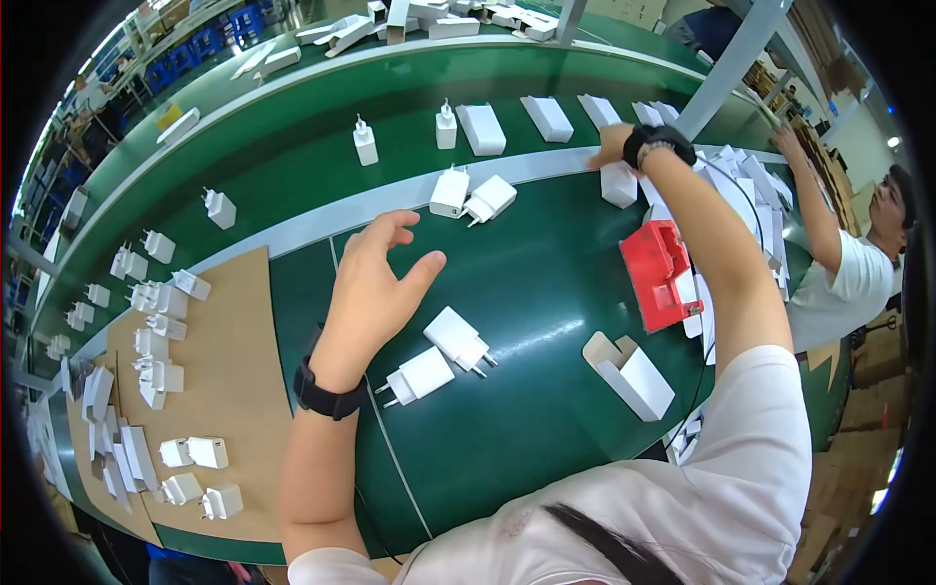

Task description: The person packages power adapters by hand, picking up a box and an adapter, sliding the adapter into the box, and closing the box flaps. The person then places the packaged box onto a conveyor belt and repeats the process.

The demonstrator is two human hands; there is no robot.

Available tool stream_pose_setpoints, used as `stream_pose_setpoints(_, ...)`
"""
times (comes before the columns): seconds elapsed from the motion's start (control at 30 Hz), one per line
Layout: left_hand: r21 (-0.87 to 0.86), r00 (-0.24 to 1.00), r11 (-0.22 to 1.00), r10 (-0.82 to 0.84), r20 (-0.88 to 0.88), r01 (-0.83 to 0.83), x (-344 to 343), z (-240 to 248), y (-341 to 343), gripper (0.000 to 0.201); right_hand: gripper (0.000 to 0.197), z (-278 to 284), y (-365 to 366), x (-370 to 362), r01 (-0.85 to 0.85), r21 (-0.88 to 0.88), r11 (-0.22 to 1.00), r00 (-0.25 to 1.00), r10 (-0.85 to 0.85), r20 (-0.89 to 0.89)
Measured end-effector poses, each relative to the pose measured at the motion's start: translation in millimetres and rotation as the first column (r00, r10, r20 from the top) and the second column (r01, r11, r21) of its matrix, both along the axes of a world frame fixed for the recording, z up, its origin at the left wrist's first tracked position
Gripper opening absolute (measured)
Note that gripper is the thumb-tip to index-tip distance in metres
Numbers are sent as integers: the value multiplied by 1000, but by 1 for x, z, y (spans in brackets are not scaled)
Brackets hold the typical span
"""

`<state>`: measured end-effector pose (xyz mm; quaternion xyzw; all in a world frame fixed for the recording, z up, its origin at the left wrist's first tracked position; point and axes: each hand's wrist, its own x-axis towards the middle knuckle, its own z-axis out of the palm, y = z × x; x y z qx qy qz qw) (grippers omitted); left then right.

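Note:
My left hand hovers over the green worktable, open, fingers spread and thumb apart, holding nothing. Below it lie two white plug chargers with their round pins pointing outward. Two more chargers sit beyond it, against the grey rail. My right hand is stretched out to the far right rail, its fingers bent down at the top of a small white box; part of the grip is hidden. An open, empty-looking white carton rests near my right side.
A red holder stands beside a heap of white cartons. Beyond the rail, a green conveyor carries chargers and white boxes. Brown cardboard at left bears several chargers. A metal post rises near my right hand; a co-worker is at right.

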<state>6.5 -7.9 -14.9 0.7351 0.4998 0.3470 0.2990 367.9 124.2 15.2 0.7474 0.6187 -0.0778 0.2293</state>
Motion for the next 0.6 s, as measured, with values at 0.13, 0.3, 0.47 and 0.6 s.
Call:
stream_pose_setpoints(0.13, 23, 995, 999, -25, 97, 23, 9, 2, -3, 41, 69, -48, 2, 48, -33, 221, 975, 999, 35, -7)
stream_pose_setpoints(0.3, -235, 976, 971, 10, 216, 42, 12, 1, -8, 54, 70, 17, -40, -73, -168, 613, 772, 855, 424, -298)
stream_pose_setpoints(0.47, -265, 390, 825, 60, 919, 498, 20, -2, -11, 63, 68, 14, -123, -214, -410, 806, 428, 551, 820, -155)
stream_pose_setpoints(0.6, -348, 361, 870, 217, 907, 349, -5, -14, 1, 49, 79, 18, -117, -228, -507, 757, 412, 114, 903, -415)
